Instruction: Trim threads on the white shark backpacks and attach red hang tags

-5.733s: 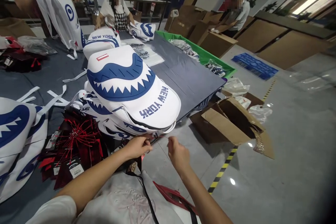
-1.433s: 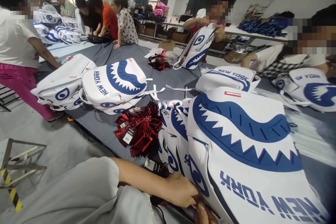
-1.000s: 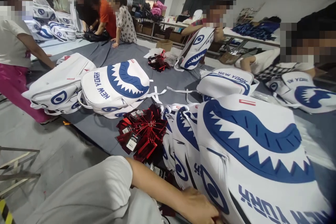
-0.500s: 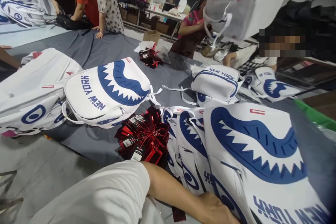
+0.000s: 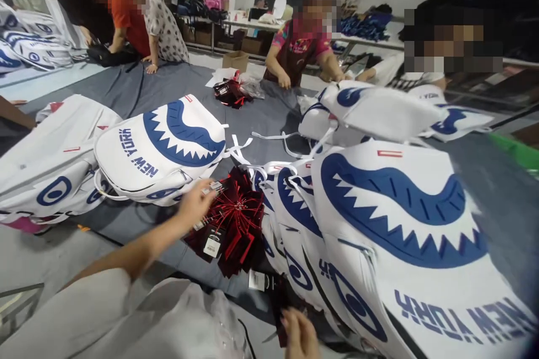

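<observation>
My left hand [image 5: 197, 202] reaches over a fanned bundle of dark red and black hang tags [image 5: 238, 224], its fingers pinched at the edge of one tag with a white label. At the bottom, my right hand [image 5: 300, 334] has its fingertips closed against a dark hang tag [image 5: 280, 311]; the lower part of that hand is cut off. Right of the bundle, several white backpacks [image 5: 391, 207] with blue shark mouths and NEW YORK lettering lean in a row. Another such backpack [image 5: 168, 134] lies to the left.
A plain white backpack side [image 5: 50, 140] is at far left. Across the grey-covered table [image 5: 147, 81], co-workers stand, and a person in a pink shirt [image 5: 301, 45] is by a tilted white backpack [image 5: 387, 109]. A second tag pile [image 5: 231, 92] lies farther back.
My left arm has swung from the right-hand backpacks back to the tag bundle. My right hand has come into view. Across the table, the raised backpack has come down onto the others.
</observation>
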`<act>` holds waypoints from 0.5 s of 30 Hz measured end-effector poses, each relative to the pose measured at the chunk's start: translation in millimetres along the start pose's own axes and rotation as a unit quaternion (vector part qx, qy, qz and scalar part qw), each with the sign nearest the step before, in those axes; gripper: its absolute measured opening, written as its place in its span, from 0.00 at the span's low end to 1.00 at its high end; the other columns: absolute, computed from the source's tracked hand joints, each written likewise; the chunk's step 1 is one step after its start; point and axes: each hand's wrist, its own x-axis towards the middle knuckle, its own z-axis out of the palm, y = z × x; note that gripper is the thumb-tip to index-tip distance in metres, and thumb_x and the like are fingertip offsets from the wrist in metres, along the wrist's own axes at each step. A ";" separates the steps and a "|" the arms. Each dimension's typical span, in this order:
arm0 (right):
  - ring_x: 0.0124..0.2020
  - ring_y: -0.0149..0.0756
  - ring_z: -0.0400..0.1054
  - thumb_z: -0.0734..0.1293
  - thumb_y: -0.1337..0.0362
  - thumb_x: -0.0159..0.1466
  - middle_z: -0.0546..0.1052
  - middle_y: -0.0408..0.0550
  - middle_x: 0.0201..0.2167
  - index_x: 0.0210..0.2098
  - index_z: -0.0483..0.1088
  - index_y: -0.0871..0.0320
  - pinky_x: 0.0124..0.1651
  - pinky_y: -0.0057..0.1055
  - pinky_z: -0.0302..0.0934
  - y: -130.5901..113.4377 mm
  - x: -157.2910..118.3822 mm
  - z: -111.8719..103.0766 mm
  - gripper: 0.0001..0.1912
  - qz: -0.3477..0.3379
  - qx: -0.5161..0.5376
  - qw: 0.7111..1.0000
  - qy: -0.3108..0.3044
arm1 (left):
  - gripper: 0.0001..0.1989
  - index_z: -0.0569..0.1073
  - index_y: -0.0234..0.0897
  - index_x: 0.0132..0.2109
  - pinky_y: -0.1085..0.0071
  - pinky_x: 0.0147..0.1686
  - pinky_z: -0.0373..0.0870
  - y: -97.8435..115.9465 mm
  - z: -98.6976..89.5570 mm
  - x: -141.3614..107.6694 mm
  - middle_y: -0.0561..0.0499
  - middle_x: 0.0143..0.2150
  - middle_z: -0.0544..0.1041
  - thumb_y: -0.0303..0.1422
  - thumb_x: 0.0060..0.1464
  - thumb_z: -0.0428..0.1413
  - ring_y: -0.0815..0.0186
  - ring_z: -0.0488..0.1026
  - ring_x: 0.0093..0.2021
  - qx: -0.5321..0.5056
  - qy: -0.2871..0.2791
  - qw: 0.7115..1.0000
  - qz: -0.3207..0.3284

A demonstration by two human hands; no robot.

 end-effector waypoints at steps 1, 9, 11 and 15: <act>0.45 0.51 0.74 0.71 0.43 0.49 0.79 0.53 0.39 0.40 0.73 0.60 0.51 0.43 0.67 -13.2 -1.8 22.9 0.29 -0.019 0.002 0.998 -0.066 | 0.22 0.64 0.31 0.59 0.63 0.47 0.68 -12.9 -34.6 16.3 0.42 0.55 0.72 0.40 0.63 0.48 0.62 0.72 0.47 0.028 0.049 0.998 -0.019; 0.53 0.51 0.68 0.67 0.51 0.59 0.75 0.54 0.50 0.49 0.71 0.53 0.59 0.47 0.59 -166.7 30.9 82.1 0.22 -0.379 -0.142 0.914 0.018 | 0.29 0.63 0.29 0.62 0.54 0.56 0.59 -107.7 -201.9 112.3 0.39 0.67 0.59 0.45 0.60 0.51 0.53 0.58 0.62 0.350 0.192 0.902 -0.161; 0.58 0.55 0.63 0.65 0.52 0.62 0.71 0.64 0.55 0.55 0.66 0.62 0.61 0.50 0.55 -208.5 45.2 70.8 0.27 -0.472 -0.251 0.830 0.159 | 0.30 0.63 0.32 0.62 0.57 0.56 0.60 -130.6 -218.6 131.4 0.40 0.68 0.58 0.46 0.59 0.52 0.54 0.59 0.63 0.392 0.170 0.886 -0.180; 0.64 0.70 0.49 0.71 0.45 0.54 0.54 0.76 0.65 0.66 0.51 0.69 0.59 0.62 0.46 -267.1 87.4 57.7 0.51 -0.360 -0.380 0.781 0.339 | 0.34 0.62 0.33 0.63 0.62 0.57 0.58 -168.0 -237.4 179.5 0.42 0.66 0.63 0.49 0.56 0.54 0.58 0.59 0.64 0.439 0.066 0.879 -0.173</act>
